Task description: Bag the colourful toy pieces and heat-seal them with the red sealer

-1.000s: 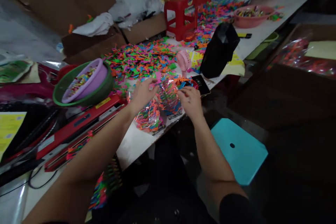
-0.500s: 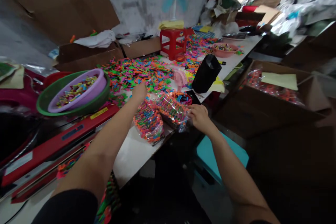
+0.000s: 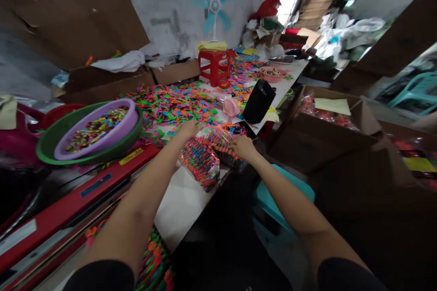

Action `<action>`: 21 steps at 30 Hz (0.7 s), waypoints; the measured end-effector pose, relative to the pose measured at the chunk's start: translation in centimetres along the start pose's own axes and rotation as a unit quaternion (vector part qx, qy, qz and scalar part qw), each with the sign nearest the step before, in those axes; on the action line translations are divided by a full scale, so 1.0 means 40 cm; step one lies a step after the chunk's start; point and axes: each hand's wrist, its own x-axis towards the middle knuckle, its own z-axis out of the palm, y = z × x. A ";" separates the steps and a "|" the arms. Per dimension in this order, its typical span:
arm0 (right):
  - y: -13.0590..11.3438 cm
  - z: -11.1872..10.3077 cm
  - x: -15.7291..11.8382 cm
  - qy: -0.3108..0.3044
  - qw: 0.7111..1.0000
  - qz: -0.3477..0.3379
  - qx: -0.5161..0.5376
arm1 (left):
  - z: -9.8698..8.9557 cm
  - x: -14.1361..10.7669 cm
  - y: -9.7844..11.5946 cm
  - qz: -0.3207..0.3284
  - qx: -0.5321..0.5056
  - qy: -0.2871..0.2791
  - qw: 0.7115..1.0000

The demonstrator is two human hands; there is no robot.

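Note:
Two clear plastic packs of colourful small pieces lie side by side at the table's front edge, the left pack (image 3: 200,161) and the right pack (image 3: 220,140). My left hand (image 3: 189,130) is at the far end of the packs, its fingers blurred and partly hidden. On the near right side of the right pack rests my right hand (image 3: 243,146), its fingers bent against the plastic. Behind them a heap of loose colourful pieces (image 3: 170,104) spreads over the table.
Left: lilac basin (image 3: 61,145) inside a green basin (image 3: 44,145), and a red sealing machine (image 3: 75,195). Ahead: pink fan (image 3: 231,107), black container (image 3: 259,101), red stool (image 3: 214,67). Right: cardboard box (image 3: 324,136); turquoise stool (image 3: 290,191) below.
The camera view has turned slightly right. My right hand has moved left from the pack's end onto its side. My left hand has moved a little nearer the packs.

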 end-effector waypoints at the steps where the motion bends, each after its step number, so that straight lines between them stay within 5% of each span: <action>1: 0.006 -0.009 -0.006 -0.002 1.000 0.003 0.008 | 0.009 0.005 0.009 0.004 -0.015 -0.012 1.000; 11: 0.132 -0.057 -0.068 0.026 0.990 0.114 0.076 | 0.055 -0.007 0.091 0.024 -0.250 -0.034 0.967; 17: 0.132 -0.011 -0.002 0.043 0.996 -0.024 0.077 | 0.035 -0.027 0.120 0.019 -0.304 -0.012 0.952; 21: 0.107 0.000 0.035 0.052 0.987 -0.032 0.152 | 0.021 -0.040 0.122 0.028 -0.305 0.002 0.952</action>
